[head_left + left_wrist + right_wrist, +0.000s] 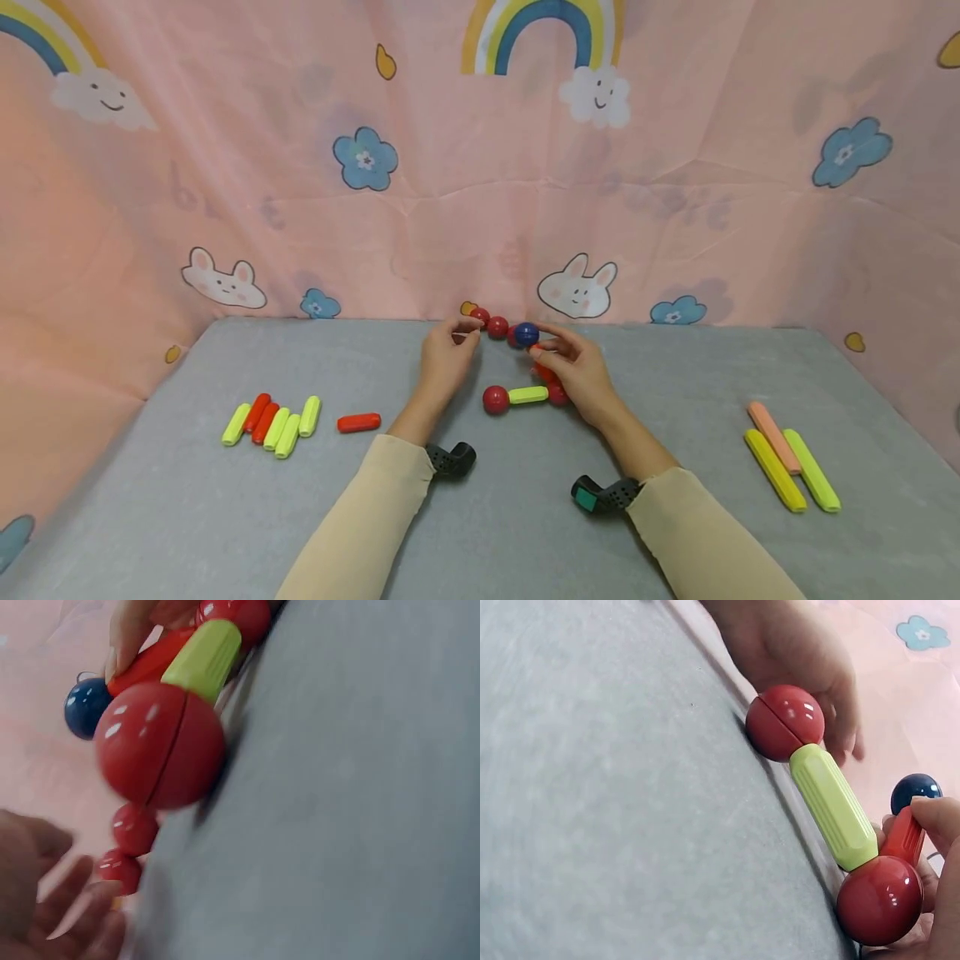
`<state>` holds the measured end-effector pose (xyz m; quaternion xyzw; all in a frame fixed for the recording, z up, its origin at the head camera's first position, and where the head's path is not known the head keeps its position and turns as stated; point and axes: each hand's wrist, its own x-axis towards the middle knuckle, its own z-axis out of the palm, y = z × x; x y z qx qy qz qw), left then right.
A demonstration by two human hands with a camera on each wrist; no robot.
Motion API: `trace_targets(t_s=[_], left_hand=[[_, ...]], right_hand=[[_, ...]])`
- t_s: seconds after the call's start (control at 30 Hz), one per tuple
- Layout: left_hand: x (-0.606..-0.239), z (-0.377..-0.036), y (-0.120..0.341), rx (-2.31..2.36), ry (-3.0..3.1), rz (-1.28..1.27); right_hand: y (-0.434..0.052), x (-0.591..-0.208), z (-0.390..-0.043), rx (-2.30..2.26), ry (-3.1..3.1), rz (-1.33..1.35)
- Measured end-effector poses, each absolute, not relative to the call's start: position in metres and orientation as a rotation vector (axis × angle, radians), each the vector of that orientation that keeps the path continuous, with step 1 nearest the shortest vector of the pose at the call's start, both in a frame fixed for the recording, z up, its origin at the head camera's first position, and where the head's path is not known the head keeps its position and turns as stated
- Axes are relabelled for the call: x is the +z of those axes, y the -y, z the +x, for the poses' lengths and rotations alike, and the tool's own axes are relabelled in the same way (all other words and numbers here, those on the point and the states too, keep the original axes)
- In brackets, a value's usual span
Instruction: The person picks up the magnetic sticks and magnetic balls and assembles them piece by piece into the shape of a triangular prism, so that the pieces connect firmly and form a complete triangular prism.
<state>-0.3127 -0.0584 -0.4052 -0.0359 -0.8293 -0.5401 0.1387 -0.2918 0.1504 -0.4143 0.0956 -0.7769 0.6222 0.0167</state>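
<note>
My right hand pinches a red rod between thumb and fingers. A dark blue ball sits at the rod's far end and a red ball at its near end. From that red ball a short yellow-green rod runs left along the table to another red ball. Farther back are loose-looking red balls, partly hidden behind the blue one. Beside the leftmost of them is my left hand, its fingers loosely bent and apart from the balls in the left wrist view.
Several short yellow-green and red rods lie grouped at the left, with one red rod nearer my left forearm. Three longer rods, yellow, orange and yellow-green, lie at the right. A pink patterned cloth hangs behind the grey table.
</note>
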Motion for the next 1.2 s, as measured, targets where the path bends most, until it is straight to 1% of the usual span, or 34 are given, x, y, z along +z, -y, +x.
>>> trace_targets(t_s=[0.1,0.27,0.5,0.67,0.83,1.0,1.2], left_hand=[[-0.393,-0.309,0.066,-1.435,2.564,-0.154],[-0.362,-0.297,0.084,-1.168,2.83,-0.218],[-0.334,-0.276,0.121,-0.924,3.058,-0.357],[-0.324,-0.253,0.159,-0.718,3.121,-0.504],[-0.314,-0.237,0.192,-0.693,3.156,-0.619],[-0.311,-0.234,0.203,-0.689,3.195,-0.653],[-0.317,-0.237,0.208,-0.699,3.274,-0.631]], right_hand=[[-0.151,-0.415,-0.293,1.959,2.396,0.301],[-0.151,-0.415,-0.294,1.993,2.369,0.325],[-0.152,-0.416,-0.296,2.02,2.344,0.32],[-0.152,-0.416,-0.297,2.039,2.341,0.307],[-0.151,-0.415,-0.297,2.021,2.361,0.311],[-0.152,-0.414,-0.296,2.003,2.379,0.298],[-0.15,-0.414,-0.296,2.018,2.382,0.28]])
